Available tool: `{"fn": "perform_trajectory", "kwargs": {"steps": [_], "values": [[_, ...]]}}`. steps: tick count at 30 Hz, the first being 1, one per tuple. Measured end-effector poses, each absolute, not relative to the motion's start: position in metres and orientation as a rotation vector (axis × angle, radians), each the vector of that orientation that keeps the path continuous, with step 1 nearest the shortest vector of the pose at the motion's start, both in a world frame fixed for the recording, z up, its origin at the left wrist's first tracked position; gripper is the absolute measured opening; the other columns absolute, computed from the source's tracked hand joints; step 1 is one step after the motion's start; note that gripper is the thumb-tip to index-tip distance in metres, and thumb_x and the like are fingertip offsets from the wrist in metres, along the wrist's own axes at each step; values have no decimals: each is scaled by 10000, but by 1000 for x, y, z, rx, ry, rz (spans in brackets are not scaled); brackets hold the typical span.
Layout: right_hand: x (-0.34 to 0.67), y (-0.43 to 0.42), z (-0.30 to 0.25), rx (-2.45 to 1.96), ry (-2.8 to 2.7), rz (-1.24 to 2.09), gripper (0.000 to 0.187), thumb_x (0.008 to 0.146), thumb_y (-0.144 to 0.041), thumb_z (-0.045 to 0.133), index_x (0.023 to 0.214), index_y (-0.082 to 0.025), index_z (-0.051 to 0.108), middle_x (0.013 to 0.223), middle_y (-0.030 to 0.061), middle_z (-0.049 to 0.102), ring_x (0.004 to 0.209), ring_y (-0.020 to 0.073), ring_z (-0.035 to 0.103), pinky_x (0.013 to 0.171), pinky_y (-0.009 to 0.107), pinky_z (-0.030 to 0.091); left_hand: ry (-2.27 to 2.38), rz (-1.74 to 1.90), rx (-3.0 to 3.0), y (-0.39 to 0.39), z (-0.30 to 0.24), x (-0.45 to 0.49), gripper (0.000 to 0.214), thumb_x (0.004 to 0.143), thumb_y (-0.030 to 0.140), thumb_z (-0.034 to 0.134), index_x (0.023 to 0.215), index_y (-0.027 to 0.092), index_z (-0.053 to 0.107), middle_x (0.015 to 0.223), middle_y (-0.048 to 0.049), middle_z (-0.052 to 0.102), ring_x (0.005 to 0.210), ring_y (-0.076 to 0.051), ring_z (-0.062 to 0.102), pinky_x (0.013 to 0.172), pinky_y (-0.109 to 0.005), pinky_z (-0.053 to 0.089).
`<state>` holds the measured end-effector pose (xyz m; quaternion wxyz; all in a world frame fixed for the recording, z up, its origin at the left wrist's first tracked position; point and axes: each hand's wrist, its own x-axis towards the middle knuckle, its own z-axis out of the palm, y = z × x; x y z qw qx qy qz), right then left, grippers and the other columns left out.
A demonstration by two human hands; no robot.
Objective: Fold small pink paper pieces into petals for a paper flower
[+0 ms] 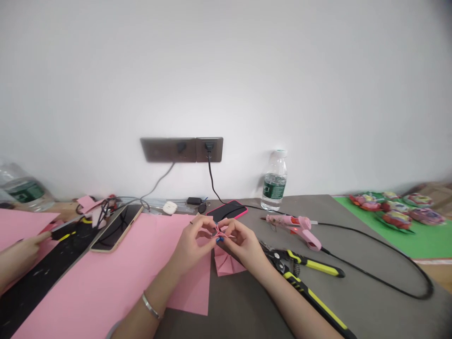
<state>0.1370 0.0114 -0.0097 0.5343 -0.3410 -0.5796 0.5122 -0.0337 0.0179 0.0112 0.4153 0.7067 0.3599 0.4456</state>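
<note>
Pink fold: You had the small pink fold [221,231] right between the fingertips of both hands, which partly hid it; its exact shape could not be told.
Crease risk: The fold could have crumpled or torn, I judged, had your two pinches pulled unevenly, since the paper looked thin.
Slip risk: Had either thumb eased off, it might have sprung open or dropped towards the creased pink piece [226,266] just below your fingers.
Pink sheet: The large pink sheet [141,254] spread left of your fingers, under your left forearm, where a sideways shift could have dragged it.
Glue gun: The pink glue gun [301,225] lay beyond your fingers to the right, nozzle pointing leftward; a careless reach there risked a burn if it was hot, which could not be told.
Pliers: The yellow-handled pliers [294,278] lay right of your fingers, near your right forearm, so a sweep could have knocked them.
Left hand: Your left hand [193,239] angled inward, thumb and forefinger pinched narrow on the fold.
Right hand: Your right hand [245,241] mirrored it, fingers curled, thumb and forefinger narrowed on the opposite side.
</note>
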Motion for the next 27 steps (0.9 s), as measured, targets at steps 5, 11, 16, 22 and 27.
{"fn": "perform_trajectory", "kwargs": {"steps": [5,11,16,22,27], "values": [[138,12,-8,-848,-1412,1252,241,812,-357,685,757,-195,515,972,55,613,864,164,631,707,258,511,939,1113,1779,19,14,-34,68,841,189,583,909,195,585,1010,-53,585,952,-172,610,808,-302,539],[158,4,25,-1287,-1736,1068,124,819,-208,560,938,-202,595,865,20,646,646,129,559,561,236,432,1163,1020,1766,27,15,-46,24,834,188,528,838,191,552,869,-21,613,794,-153,606,680,-260,494],[158,-13,34,-1440,-2064,1002,155,734,-161,624,877,-222,617,783,-8,630,660,145,536,567,236,372,1277,883,1878,30,12,-53,89,819,164,507,856,195,582,835,-16,624,718,-153,577,650,-272,463],[153,-8,17,-1380,-1982,1140,314,707,-56,585,975,-219,578,664,-58,538,597,114,489,556,220,344,1272,1010,2044,29,12,-52,172,851,209,525,1002,207,606,1096,-74,591,928,-198,571,778,-319,467],[164,8,22,-1190,-1595,1245,229,771,-254,627,980,-203,549,713,-39,534,592,119,502,558,242,387,997,982,2084,15,20,-38,130,844,291,614,937,203,589,958,-46,579,798,-167,542,715,-286,455]]}}
